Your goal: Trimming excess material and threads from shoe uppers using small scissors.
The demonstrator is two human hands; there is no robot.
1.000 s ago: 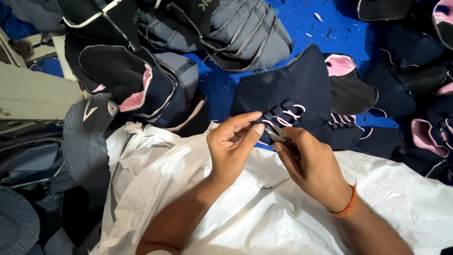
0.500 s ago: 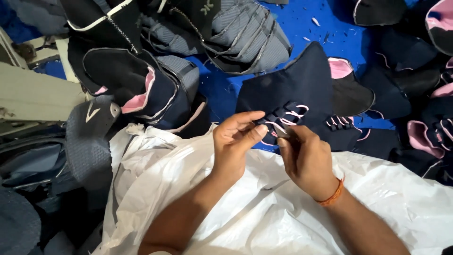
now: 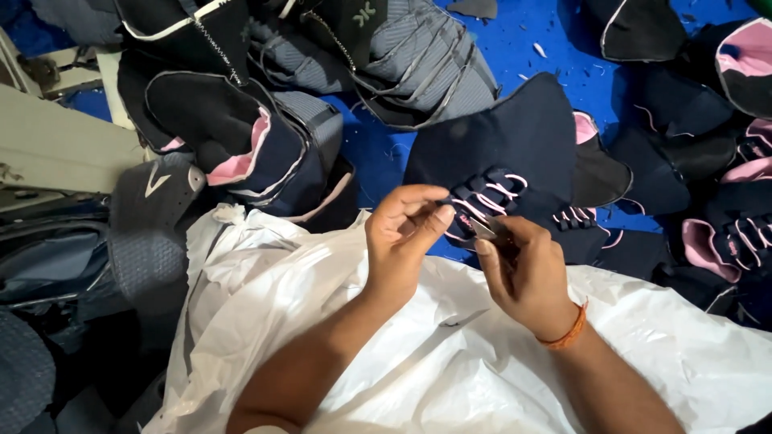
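A navy shoe upper (image 3: 515, 153) with pale pink laces (image 3: 490, 197) is laid on the blue floor (image 3: 531, 48), just beyond the far edge of a white plastic sheet (image 3: 450, 362). Its laced part is pinched between the thumb and curled fingers of the left hand (image 3: 402, 237). A small metal tool (image 3: 485, 229) is gripped in the closed right hand (image 3: 523, 269), its tip set against the laces. Beyond the upper, grey and black uppers (image 3: 402, 56) are heaped; pink-lined pieces (image 3: 724, 233) are piled to its right.
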